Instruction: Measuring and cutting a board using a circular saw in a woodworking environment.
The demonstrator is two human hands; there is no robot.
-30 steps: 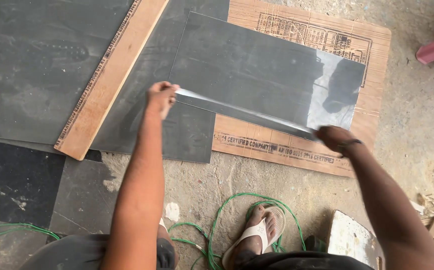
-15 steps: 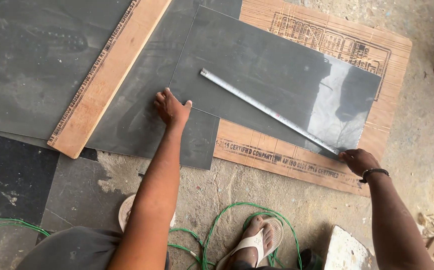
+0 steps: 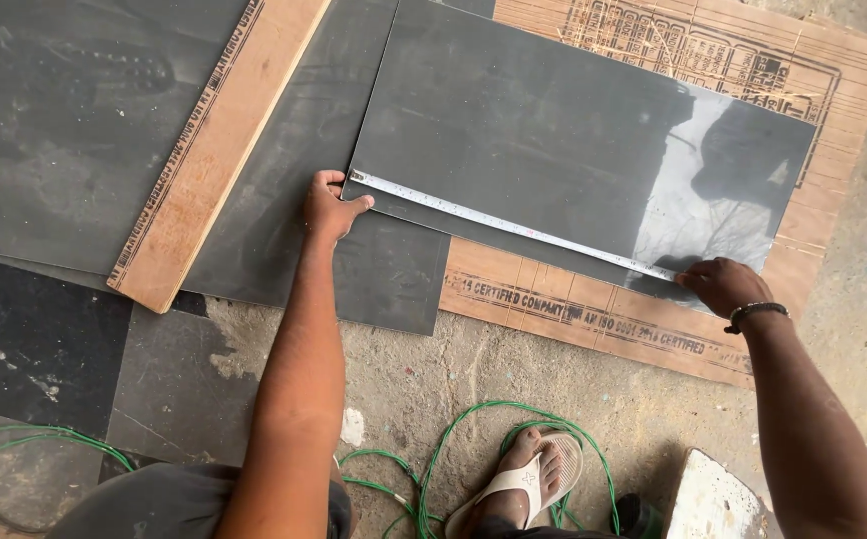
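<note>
Tape (image 3: 513, 232) stretched taut along near edge of grey sheet (image 3: 553, 140) on plywood (image 3: 593, 317), left hand (image 3: 329, 205) fingers clamped on its corner end, right hand (image 3: 723, 286) fingers pinching far end, for measuring length.

**Tape stretched along the near edge of the top sheet**

A laminate sheet (image 3: 543, 150) lies on a plywood board (image 3: 853, 150), which rests on the floor (image 3: 433, 379). Across the sheet's near edge runs a measuring tape (image 3: 513, 228), with the left hand (image 3: 328, 205) at its left end and the right hand (image 3: 725, 285) at its right end. Left of the sheet, a wooden plank (image 3: 209, 160) lies slantwise over other sheets. Nearer the person, a cable (image 3: 493, 439) loops on the floor around a sandalled foot (image 3: 518, 484).
</note>
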